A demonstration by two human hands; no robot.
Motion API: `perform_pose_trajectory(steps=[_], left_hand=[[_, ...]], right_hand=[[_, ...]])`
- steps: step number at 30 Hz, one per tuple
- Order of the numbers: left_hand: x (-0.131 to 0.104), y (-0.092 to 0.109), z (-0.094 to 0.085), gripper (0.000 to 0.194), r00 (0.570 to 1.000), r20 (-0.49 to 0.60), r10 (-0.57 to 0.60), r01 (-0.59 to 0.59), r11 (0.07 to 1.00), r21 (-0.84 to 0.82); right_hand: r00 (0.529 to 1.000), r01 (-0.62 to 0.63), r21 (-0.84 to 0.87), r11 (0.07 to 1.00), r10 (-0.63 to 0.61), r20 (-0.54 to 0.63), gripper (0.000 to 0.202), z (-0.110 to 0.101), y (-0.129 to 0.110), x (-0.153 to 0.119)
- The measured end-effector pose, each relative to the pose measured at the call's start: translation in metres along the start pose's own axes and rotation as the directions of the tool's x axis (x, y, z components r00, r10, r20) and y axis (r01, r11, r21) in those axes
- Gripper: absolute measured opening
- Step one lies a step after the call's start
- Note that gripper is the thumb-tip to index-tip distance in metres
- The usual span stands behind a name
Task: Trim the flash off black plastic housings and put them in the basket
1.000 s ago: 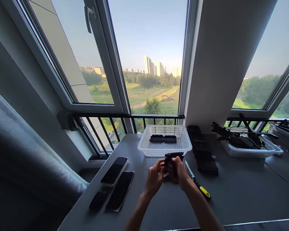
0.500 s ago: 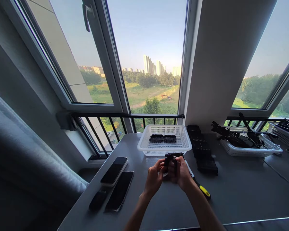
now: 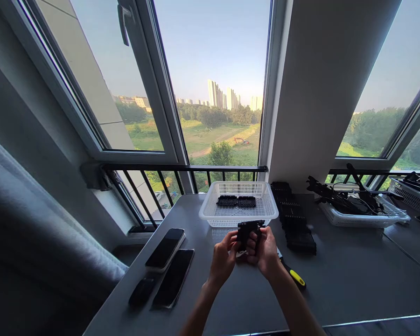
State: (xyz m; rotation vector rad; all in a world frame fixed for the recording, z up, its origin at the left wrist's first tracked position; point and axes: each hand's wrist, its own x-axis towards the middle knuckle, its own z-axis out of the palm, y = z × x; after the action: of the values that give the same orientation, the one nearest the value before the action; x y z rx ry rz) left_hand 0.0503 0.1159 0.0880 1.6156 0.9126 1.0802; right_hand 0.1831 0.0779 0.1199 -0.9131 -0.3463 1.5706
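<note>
A small black plastic part (image 3: 247, 232) is held up between both hands, just in front of a white basket (image 3: 238, 223). My left hand (image 3: 224, 257) grips its left side between thumb and fingers. Curled around the right side is my right hand (image 3: 265, 251), its fingers against the face of the part. Two black ribbed pieces (image 3: 236, 201) lie side by side inside the basket. Below the hands, something pale on the table is mostly hidden. A tool with a black and yellow handle (image 3: 297, 278) lies beside my right wrist.
Two phones (image 3: 165, 249) and a black mouse (image 3: 142, 292) lie at the left of the grey table (image 3: 346, 280). Black parts (image 3: 294, 217) form a row right of the basket. Farther right is a white basket of black parts and cables (image 3: 364, 219).
The black part has turned so that more of its broad face shows. My right fingers have curled in against it. The other objects have stayed in place.
</note>
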Motion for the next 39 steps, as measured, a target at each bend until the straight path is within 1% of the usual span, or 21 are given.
perform_pose_trajectory(steps=[6,10,12,14,15,16,17,19,20,21,22,23,26,28,30,32,35,37,39], left_hand=[[-0.002,0.001,0.004,0.021,1.0,0.011,-0.01,0.011,0.998,-0.059],[-0.001,-0.003,0.005,0.025,0.999,0.031,-0.035,0.038,0.993,-0.113],[0.001,-0.006,0.004,0.031,0.997,0.012,-0.082,0.083,0.983,-0.166],[0.004,-0.009,0.003,0.039,0.988,-0.03,-0.152,0.14,0.959,-0.248],[0.005,-0.011,0.002,0.043,0.98,-0.054,-0.191,0.167,0.94,-0.296],[0.007,-0.012,0.001,0.046,0.97,-0.078,-0.23,0.19,0.919,-0.347],[0.007,-0.013,0.001,0.049,0.959,-0.101,-0.264,0.204,0.894,-0.398],[0.009,-0.014,0.002,0.051,0.94,-0.138,-0.313,0.208,0.843,-0.497],[0.009,-0.015,0.003,0.053,0.933,-0.15,-0.327,0.2,0.816,-0.542],[0.009,-0.015,0.005,0.055,0.929,-0.154,-0.336,0.189,0.79,-0.583],[0.008,-0.015,0.008,0.058,0.928,-0.154,-0.338,0.176,0.766,-0.618],[0.008,-0.015,0.011,0.062,0.929,-0.156,-0.335,0.161,0.746,-0.646],[0.004,-0.013,0.02,0.076,0.934,-0.165,-0.318,0.127,0.723,-0.679],[0.001,-0.011,0.025,0.082,0.937,-0.163,-0.308,0.124,0.732,-0.67],[-0.002,-0.009,0.027,0.083,0.944,-0.144,-0.296,0.13,0.738,-0.662],[-0.003,-0.007,0.027,0.077,0.949,-0.117,-0.293,0.145,0.734,-0.663],[-0.002,-0.009,0.023,0.059,0.94,-0.082,-0.331,0.196,0.721,-0.664],[0.001,-0.011,0.018,0.05,0.927,-0.092,-0.365,0.215,0.715,-0.665],[0.004,-0.013,0.012,0.047,0.919,-0.107,-0.379,0.221,0.722,-0.656]], right_hand=[[0.999,0.013,-0.122,0.992,-0.018,-0.036,0.039,0.0,0.006,0.005],[1.0,0.021,-0.188,0.982,-0.025,-0.017,0.041,-0.002,0.006,0.002],[0.997,0.08,-0.263,0.962,-0.082,0.005,0.044,-0.003,0.004,-0.003],[0.982,0.184,-0.357,0.916,-0.189,0.021,0.043,-0.006,0.002,-0.008],[0.962,0.257,-0.417,0.872,-0.272,0.025,0.04,-0.009,0.001,-0.01],[0.931,0.329,-0.48,0.813,-0.364,0.022,0.038,-0.012,0.001,-0.011],[0.892,0.387,-0.539,0.748,-0.452,0.012,0.035,-0.015,0.002,-0.012],[0.799,0.453,-0.639,0.622,-0.602,-0.019,0.032,-0.023,0.005,-0.011],[0.761,0.461,-0.665,0.588,-0.647,-0.044,0.031,-0.027,0.007,-0.009],[0.742,0.46,-0.664,0.59,-0.666,-0.078,0.032,-0.031,0.01,-0.007],[0.735,0.461,-0.644,0.61,-0.669,-0.108,0.033,-0.035,0.014,-0.004],[0.741,0.462,-0.613,0.641,-0.659,-0.13,0.035,-0.038,0.018,-0.001],[0.793,0.451,-0.521,0.725,-0.593,-0.139,0.041,-0.042,0.028,0.007],[0.816,0.44,-0.497,0.748,-0.564,-0.129,0.044,-0.042,0.033,0.01],[0.817,0.437,-0.494,0.751,-0.561,-0.131,0.044,-0.042,0.034,0.012],[0.81,0.439,-0.493,0.751,-0.568,-0.144,0.043,-0.043,0.033,0.012],[0.798,0.442,-0.484,0.755,-0.577,-0.172,0.04,-0.047,0.028,0.013],[0.795,0.443,-0.468,0.765,-0.576,-0.189,0.038,-0.052,0.025,0.013],[0.802,0.443,-0.438,0.782,-0.564,-0.195,0.037,-0.057,0.021,0.015]])
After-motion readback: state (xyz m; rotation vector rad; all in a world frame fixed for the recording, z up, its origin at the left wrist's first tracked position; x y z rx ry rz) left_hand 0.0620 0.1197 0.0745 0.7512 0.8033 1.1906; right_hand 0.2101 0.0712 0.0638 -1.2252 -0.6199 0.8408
